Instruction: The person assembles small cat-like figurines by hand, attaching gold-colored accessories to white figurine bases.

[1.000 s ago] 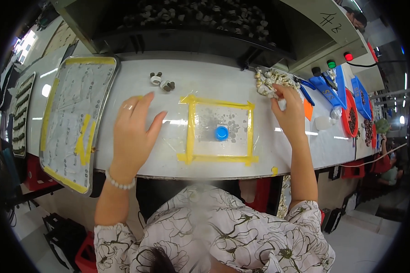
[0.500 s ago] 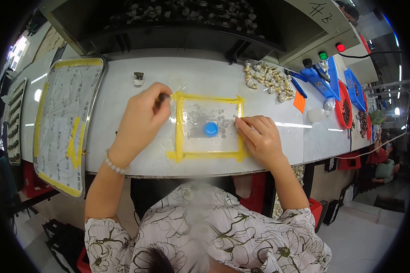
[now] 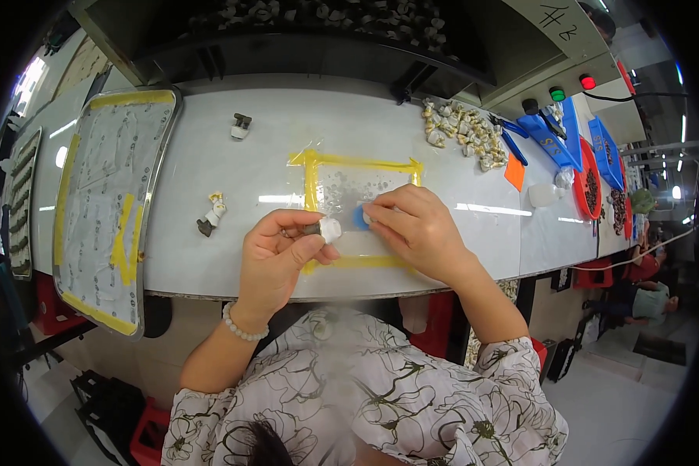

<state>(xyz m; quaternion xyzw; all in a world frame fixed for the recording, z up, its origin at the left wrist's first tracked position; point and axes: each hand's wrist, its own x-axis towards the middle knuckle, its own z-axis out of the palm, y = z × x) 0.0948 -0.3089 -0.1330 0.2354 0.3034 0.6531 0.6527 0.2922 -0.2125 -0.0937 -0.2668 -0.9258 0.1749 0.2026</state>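
Note:
My left hand (image 3: 278, 252) pinches a small white and dark grey part (image 3: 330, 230) between thumb and fingers, its white end toward the right. My right hand (image 3: 421, 231) is closed, thumb and fingers pressed together over a small blue cap (image 3: 359, 217). A tiny pale bit shows at those fingertips, too small to name. Underneath both hands lies a clear sheet with grey spots, bordered by yellow tape (image 3: 312, 182). To the left on the table are a white and dark part (image 3: 240, 127) and a longer white, yellow and dark piece (image 3: 212, 214).
A metal tray (image 3: 105, 194) edged with yellow tape stands at left. At the far right of the table are a pile of whitish parts (image 3: 466, 132), blue-handled pliers (image 3: 514, 147), an orange card (image 3: 514, 172), blue bins (image 3: 547, 140) and a red bowl (image 3: 589, 182). A dark-fronted machine (image 3: 318, 58) spans the back.
My left hand has come right and nearer, bringing the white and dark part over the taped sheet. My right hand has moved left onto the blue cap. The longer piece at left is now uncovered.

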